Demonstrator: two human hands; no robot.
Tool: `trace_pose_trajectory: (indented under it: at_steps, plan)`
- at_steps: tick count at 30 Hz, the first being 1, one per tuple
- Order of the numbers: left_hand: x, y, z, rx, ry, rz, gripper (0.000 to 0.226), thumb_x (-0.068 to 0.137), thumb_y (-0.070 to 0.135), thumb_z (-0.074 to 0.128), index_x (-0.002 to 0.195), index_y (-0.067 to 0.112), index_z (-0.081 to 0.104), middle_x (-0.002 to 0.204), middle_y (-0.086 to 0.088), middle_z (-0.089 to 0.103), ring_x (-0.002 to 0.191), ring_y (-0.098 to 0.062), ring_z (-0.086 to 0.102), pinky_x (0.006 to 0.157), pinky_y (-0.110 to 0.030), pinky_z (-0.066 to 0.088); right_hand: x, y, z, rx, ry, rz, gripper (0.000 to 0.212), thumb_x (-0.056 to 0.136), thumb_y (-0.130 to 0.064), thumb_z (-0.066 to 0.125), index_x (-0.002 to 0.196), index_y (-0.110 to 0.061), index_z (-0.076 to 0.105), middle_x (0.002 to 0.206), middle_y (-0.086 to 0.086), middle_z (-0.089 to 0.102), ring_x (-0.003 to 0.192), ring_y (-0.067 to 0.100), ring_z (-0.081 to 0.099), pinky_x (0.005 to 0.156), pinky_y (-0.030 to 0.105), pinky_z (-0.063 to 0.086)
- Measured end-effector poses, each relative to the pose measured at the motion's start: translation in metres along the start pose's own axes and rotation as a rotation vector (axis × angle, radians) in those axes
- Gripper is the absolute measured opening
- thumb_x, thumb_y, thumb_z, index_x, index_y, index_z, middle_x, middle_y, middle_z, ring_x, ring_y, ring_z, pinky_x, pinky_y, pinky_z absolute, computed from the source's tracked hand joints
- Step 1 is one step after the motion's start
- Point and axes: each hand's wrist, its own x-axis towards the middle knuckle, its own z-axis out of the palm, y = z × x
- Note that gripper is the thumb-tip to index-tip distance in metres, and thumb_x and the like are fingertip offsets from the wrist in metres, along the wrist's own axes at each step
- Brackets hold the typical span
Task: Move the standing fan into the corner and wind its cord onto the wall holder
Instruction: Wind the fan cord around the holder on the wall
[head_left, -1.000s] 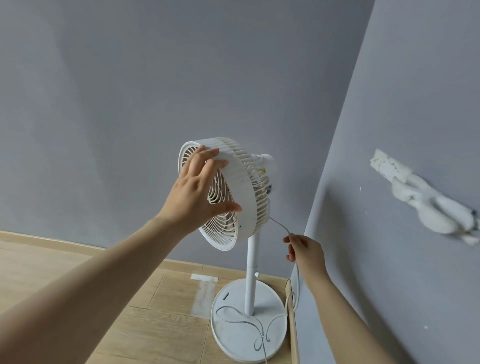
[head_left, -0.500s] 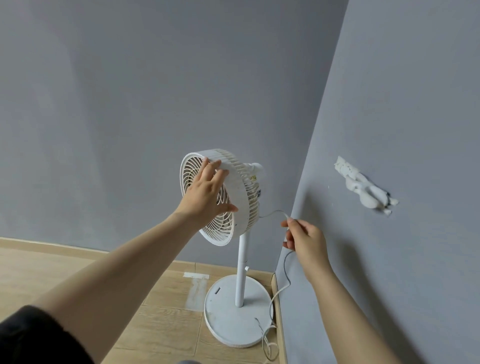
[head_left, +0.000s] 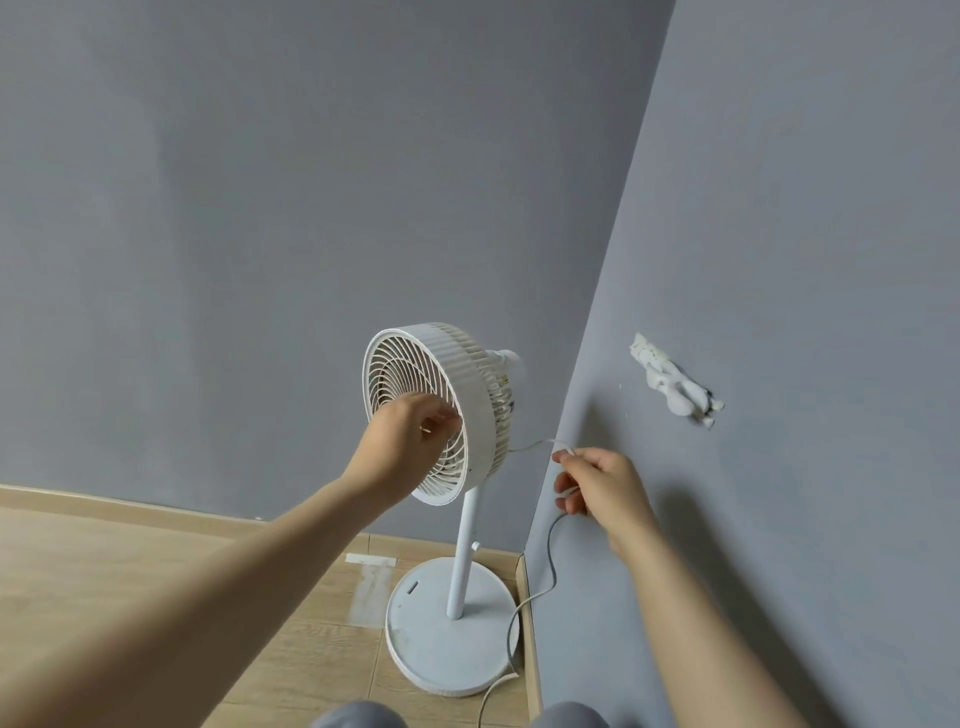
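While R hand (head_left: 597, 488) pinches cord (head_left: 554, 564), L hand (head_left: 410, 441) off fan (head_left: 475, 384) rim

Likely a plain room in a home, seen at its far right corner: two grey-blue painted walls (head_left: 260, 208) meet above a wood-look floor (head_left: 104, 561) edged with a pale skirting board (head_left: 130, 506). A white household standing fan (head_left: 480, 395) stands there, and a small white holder (head_left: 670, 384) is fixed to the right-hand one.

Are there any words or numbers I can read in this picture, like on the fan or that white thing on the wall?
No text here can be read.
fan: a small sticker behind its head has dark marks, too small and blurred to read.
wall holder: no writing shows.
cord: no print shows.
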Motion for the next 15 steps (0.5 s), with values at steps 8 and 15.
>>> trace_pose_trajectory:
  at_steps: [8,15]
  plan:
    - [-0.012,0.034,0.039,-0.110,-0.204,-0.115,0.012,0.089,0.014,0.061,0.087,0.011,0.073,0.072,0.004,0.066,0.063,-0.001,0.058,0.059,-0.006,0.042,-0.015,0.009,-0.031,-0.153,0.116,-0.138,0.023,0.091,-0.020,0.060,0.069,-0.014,0.067,0.060,-0.002,0.066,0.061,0.014,0.061,0.051,0.009,0.041]
    - [-0.001,0.043,0.072,-0.151,-0.239,-0.110,0.013,0.087,0.018,0.066,0.096,0.014,0.073,0.080,0.006,0.068,0.078,-0.013,0.066,0.076,-0.025,0.053,-0.016,0.017,-0.043,-0.117,0.166,-0.208,0.028,0.093,-0.023,0.058,0.069,-0.012,0.067,0.048,-0.006,0.050,0.049,0.014,0.044,0.056,0.027,0.038]
